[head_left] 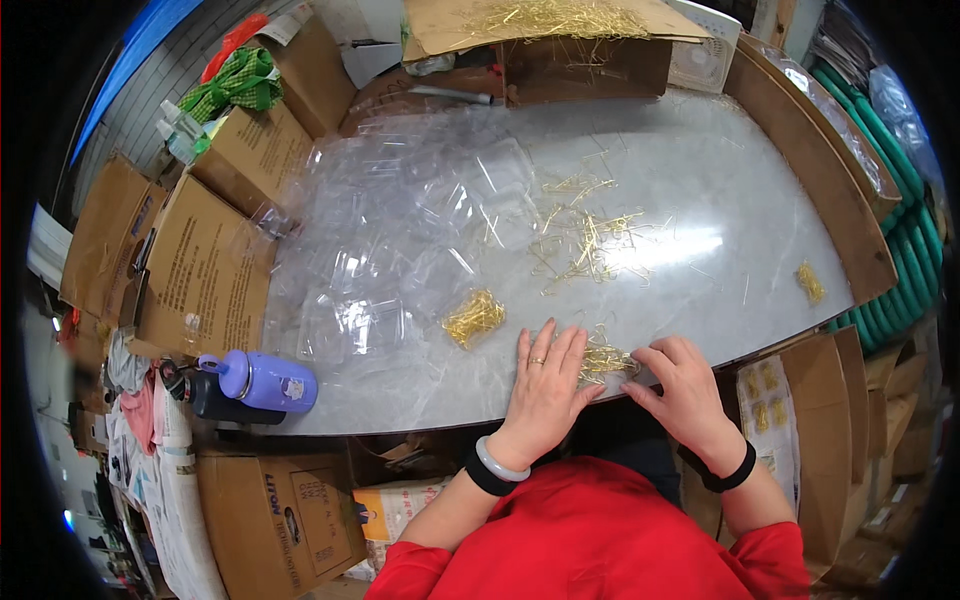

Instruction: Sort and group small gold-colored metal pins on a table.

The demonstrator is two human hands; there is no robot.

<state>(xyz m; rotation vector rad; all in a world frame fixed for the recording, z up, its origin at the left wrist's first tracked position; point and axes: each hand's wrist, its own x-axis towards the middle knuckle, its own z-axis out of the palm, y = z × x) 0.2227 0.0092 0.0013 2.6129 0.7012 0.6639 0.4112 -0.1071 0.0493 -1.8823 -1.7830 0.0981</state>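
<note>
A small heap of gold wire hooks (605,357) lies at the table's near edge, between my two hands. My left hand (548,385) rests along the heap's left side, its fingers stretched out flat and the thumb near the wires. From the right, my right hand (682,388) has its thumb and forefinger at the heap's end, closed around the wire tips. To the left of my left hand is a compact gold bundle (473,318) of hooks, by the clear plastic boxes (400,220). Loose gold hooks (600,245) are scattered farther back.
A purple bottle (268,380) stands at the table's left edge, beside cardboard boxes (205,270). Another gold bundle (810,283) lies far right. Cardboard strips (820,165) border the right side. More hooks cover a cardboard shelf (450,30) at the back. An open carton (825,430) with several bundles stands lower right.
</note>
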